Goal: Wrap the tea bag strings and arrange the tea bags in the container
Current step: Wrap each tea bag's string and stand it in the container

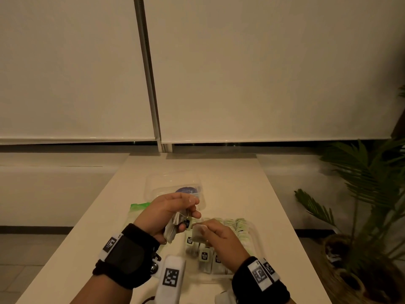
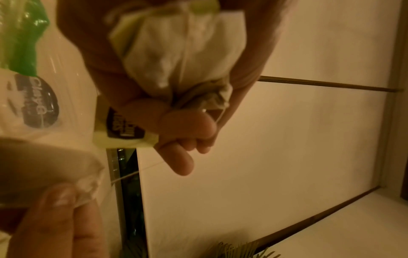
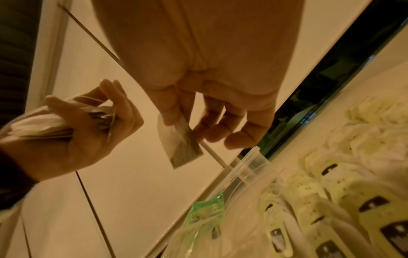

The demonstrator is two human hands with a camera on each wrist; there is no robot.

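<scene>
Left hand (image 1: 168, 212) gripping bunch of tea bags (image 1: 173, 227); right hand (image 1: 215, 234) pinching single tea bag (image 1: 198, 234) above container (image 1: 255, 242) on tabletop (image 1: 230, 183).

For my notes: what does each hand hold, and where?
Left hand grips a bunch of white paper tea bags around their bodies; right hand pinches one tea bag at its top.

Pale green tags (image 1: 204, 255), dark logos; green-edged clear bag (image 1: 137, 207).
</scene>
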